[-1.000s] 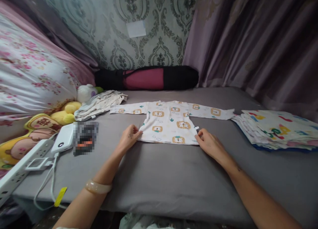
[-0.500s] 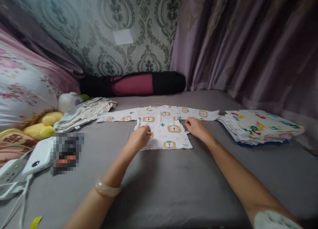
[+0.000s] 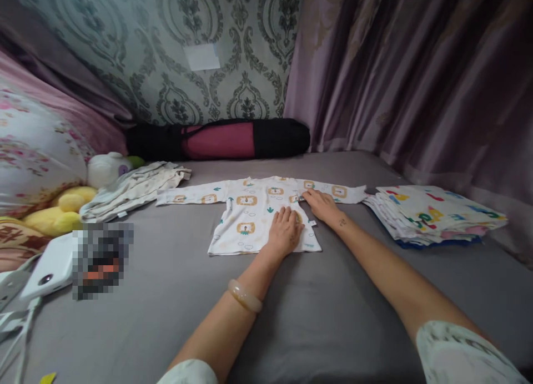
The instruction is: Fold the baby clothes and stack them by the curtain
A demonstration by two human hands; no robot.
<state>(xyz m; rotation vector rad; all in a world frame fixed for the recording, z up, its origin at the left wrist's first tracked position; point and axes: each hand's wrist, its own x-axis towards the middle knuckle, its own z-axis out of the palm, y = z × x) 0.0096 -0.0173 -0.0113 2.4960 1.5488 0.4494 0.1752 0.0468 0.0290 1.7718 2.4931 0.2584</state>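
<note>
A small white long-sleeved shirt (image 3: 258, 212) with a lion print lies spread flat on the grey sheet, both sleeves stretched out sideways. My left hand (image 3: 286, 231), a pale bangle on its wrist, rests flat on the lower right of the shirt's body with its fingers stretched out. Where the right sleeve meets the body, my right hand (image 3: 321, 205) has its fingers closed on the cloth at the underarm. The fingertips of that hand are partly hidden. A small white tag sticks out from the shirt's right side seam.
To the right is a stack of folded clothes (image 3: 437, 212). Crumpled light clothes (image 3: 137, 190), plush toys (image 3: 62, 209) and a white power bank (image 3: 52, 264) with cables lie at the left. A black and red long bag (image 3: 220, 140) lies along the wall.
My left hand has moved right across the shirt and flattened onto it. The shirt's lower left corner now lies spread outward. My right hand has shifted slightly up to the underarm.
</note>
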